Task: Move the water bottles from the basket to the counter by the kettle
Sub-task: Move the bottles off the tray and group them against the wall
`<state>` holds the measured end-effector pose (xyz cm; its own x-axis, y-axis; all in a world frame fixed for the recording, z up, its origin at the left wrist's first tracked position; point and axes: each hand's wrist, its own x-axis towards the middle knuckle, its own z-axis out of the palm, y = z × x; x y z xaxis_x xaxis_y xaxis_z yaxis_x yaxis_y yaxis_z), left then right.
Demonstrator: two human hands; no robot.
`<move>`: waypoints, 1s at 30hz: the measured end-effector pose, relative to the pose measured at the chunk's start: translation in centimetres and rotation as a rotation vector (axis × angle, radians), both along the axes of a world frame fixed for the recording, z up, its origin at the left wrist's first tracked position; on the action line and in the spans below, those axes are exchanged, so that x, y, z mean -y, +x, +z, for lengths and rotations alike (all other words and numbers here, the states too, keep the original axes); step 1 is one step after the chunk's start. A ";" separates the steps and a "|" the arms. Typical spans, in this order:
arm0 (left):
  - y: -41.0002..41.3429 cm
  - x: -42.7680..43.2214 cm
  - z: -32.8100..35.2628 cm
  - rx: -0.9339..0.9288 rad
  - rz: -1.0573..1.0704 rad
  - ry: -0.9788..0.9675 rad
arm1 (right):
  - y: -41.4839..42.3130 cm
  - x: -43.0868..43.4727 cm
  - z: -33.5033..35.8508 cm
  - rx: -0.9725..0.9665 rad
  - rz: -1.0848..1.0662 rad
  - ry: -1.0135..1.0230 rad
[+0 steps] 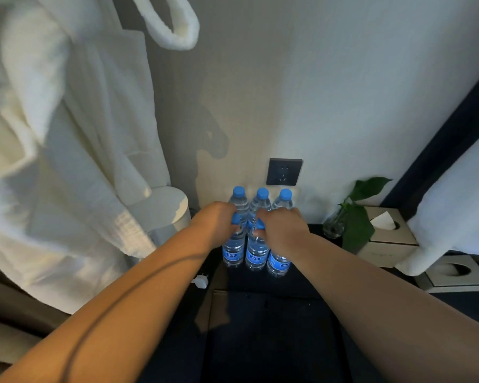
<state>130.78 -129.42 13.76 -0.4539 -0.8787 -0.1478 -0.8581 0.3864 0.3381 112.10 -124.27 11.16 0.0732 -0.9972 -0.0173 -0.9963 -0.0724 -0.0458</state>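
Left hand (219, 218) closed around cap of front-left bottle (233, 251). Right hand (281, 229) grips caps of front-middle bottle (256, 254) and front-right bottle (279, 262); fingers hide caps. Back row of bottles (262, 199) against wall, lower halves hidden. All upright on dark counter (302, 283). Basket, kettle not identifiable.

Light: dim and cool; we see the wall (329, 87) brightest above the fingers (260, 217)
Shadows: soft on the wall beyond them
Edges: wide-angle bending; robe (53, 134) soft
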 end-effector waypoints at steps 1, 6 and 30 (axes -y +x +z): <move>0.0 0.0 0.1 0.015 -0.002 0.001 | 0.0 0.1 0.0 0.006 -0.009 0.004; -0.6 -0.3 0.7 0.065 -0.010 -0.006 | 0.1 0.4 0.3 0.026 -0.010 0.007; -1.7 0.9 1.4 0.160 -0.011 -0.003 | -0.6 2.6 0.8 0.004 -0.036 0.063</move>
